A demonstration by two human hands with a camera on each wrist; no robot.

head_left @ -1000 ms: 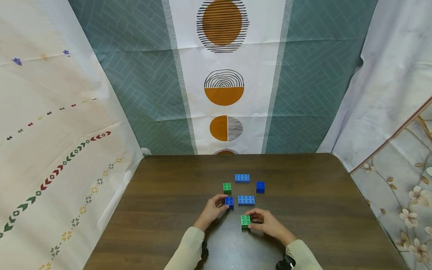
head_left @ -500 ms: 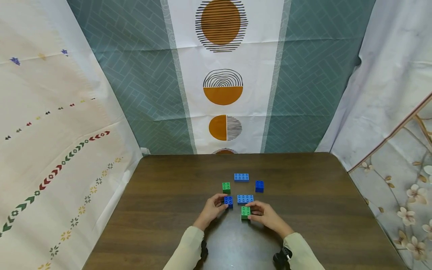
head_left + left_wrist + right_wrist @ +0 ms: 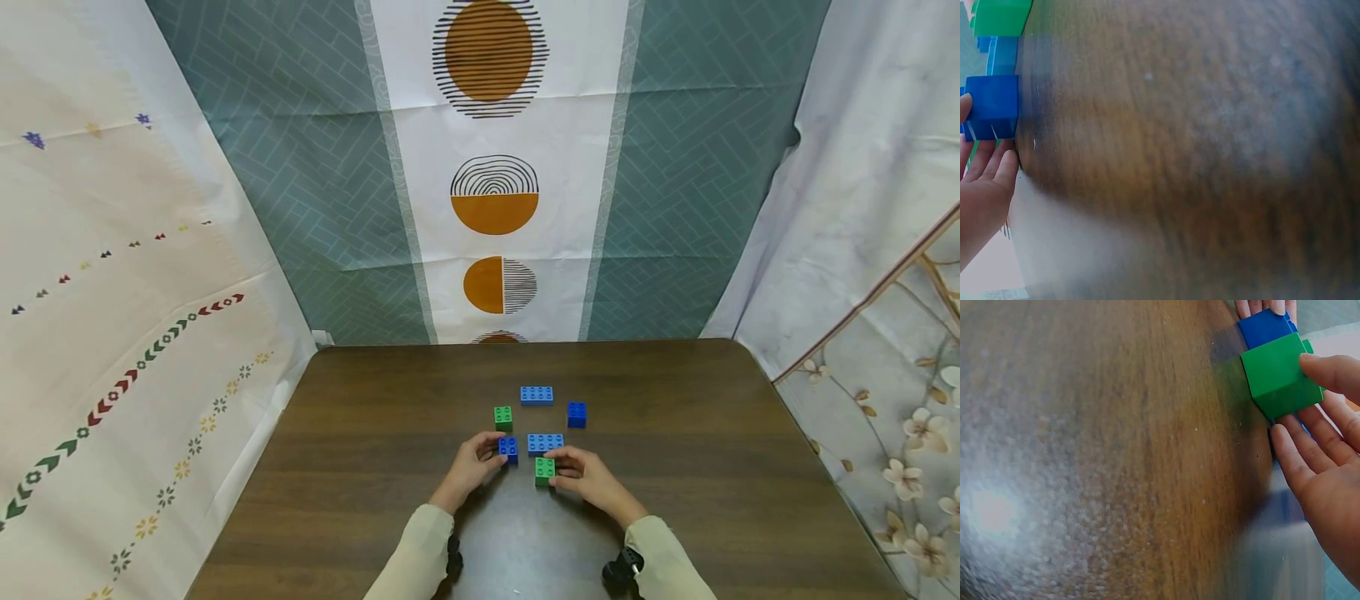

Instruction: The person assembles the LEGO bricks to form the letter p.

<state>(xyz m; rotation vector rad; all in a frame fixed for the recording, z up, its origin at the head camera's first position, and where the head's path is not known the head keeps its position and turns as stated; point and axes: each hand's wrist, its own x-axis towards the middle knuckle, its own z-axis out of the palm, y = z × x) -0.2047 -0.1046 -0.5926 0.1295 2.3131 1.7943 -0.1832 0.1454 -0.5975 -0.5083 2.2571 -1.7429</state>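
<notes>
My left hand (image 3: 471, 469) pinches a dark blue square toy brick (image 3: 507, 450) between thumb and fingers; the left wrist view shows that blue brick (image 3: 992, 106) on the tabletop. To the right, my right hand (image 3: 592, 482) grips a green square brick (image 3: 545, 472) by its right side. In the right wrist view the thumb lies along one side of the green brick (image 3: 1282, 374), with fingers at another. A light blue long brick (image 3: 545, 444) lies just behind the held green one; whether they touch I cannot tell.
Behind the left hand sits another green brick (image 3: 503, 418). Farther back are a second light blue long brick (image 3: 537, 396) and a dark blue brick (image 3: 577, 414). All rest on the brown wooden table (image 3: 337, 500), with cloth hangings around it.
Over the last second my right hand has moved the green brick away from me, up close to the light blue long brick. The left hand and its blue brick have stayed in place.
</notes>
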